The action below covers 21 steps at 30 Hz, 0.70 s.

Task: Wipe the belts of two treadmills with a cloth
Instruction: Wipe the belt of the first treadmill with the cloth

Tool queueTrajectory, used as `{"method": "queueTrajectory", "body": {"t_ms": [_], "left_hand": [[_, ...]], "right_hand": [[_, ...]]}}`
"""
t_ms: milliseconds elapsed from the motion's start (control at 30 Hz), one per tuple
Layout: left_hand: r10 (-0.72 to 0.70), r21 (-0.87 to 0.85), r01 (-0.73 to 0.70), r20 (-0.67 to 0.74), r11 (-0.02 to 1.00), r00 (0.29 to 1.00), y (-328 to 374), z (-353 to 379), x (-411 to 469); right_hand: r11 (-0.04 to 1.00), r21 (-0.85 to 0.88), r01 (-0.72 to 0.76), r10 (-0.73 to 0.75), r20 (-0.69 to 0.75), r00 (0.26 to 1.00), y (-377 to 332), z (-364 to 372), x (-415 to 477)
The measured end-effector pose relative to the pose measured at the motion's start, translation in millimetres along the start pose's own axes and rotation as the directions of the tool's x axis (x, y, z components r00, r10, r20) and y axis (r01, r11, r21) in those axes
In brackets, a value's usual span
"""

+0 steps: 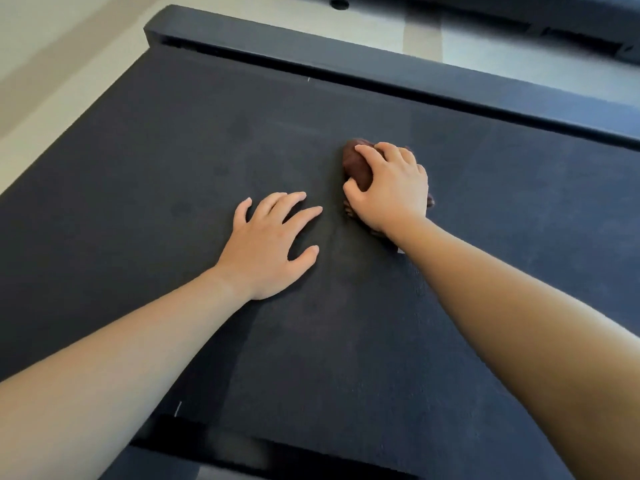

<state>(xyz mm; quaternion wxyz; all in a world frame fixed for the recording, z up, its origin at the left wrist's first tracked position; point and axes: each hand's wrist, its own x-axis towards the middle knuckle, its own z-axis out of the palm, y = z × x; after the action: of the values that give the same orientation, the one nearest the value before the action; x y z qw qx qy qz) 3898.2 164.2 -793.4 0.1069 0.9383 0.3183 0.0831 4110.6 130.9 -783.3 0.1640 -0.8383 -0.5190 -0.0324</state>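
1. The treadmill belt (173,168) runs lengthwise along the side rail (381,69) beyond the fingertips.
2. The left hand (266,247) lies flat, fingers spread and empty, probably bracing.
3. The right hand (391,188) curls its fingers over the cloth, pressing down to wipe.
4. The brown cloth (356,164) sits bunched beneath those fingers, stretching from fingertips to wrist.

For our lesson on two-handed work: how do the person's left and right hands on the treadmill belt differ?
The left hand lies flat, fingers spread; the right hand has curled fingers. The left hand holds nothing; the right hand grips a bunched brown cloth. The left hand sits nearer the person than the right hand. Both are palm-down over the dark belt.
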Motion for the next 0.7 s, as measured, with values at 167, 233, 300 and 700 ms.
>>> {"method": "queueTrajectory", "body": {"t_ms": [167, 233, 300, 700], "left_hand": [[-0.010, 0.044, 0.008, 0.048, 0.999, 0.999, 3.6, -6.0, -0.9], [0.004, 0.037, -0.007, 0.073, 0.999, 0.997, 3.3, -8.9, 1.4], [-0.002, 0.016, 0.002, 0.050, 1.000, 0.999, -2.7, -11.9, 11.1], [-0.148, -0.003, 0.148, -0.069, 0.989, 0.987, -39.4, 6.9, 115.0]], "right_hand": [[1.000, 0.014, 0.000, 0.000, 0.034, 0.999, -6.7, -0.8, 8.0], [1.000, 0.028, 0.001, -0.002, 0.037, 0.999, -7.3, -4.0, -8.1], [0.999, 0.023, 0.033, -0.033, 0.001, 0.999, -7.9, -3.7, -28.6], [0.997, -0.017, -0.074, 0.073, -0.015, 0.997, 5.4, 12.7, 60.6]]}}
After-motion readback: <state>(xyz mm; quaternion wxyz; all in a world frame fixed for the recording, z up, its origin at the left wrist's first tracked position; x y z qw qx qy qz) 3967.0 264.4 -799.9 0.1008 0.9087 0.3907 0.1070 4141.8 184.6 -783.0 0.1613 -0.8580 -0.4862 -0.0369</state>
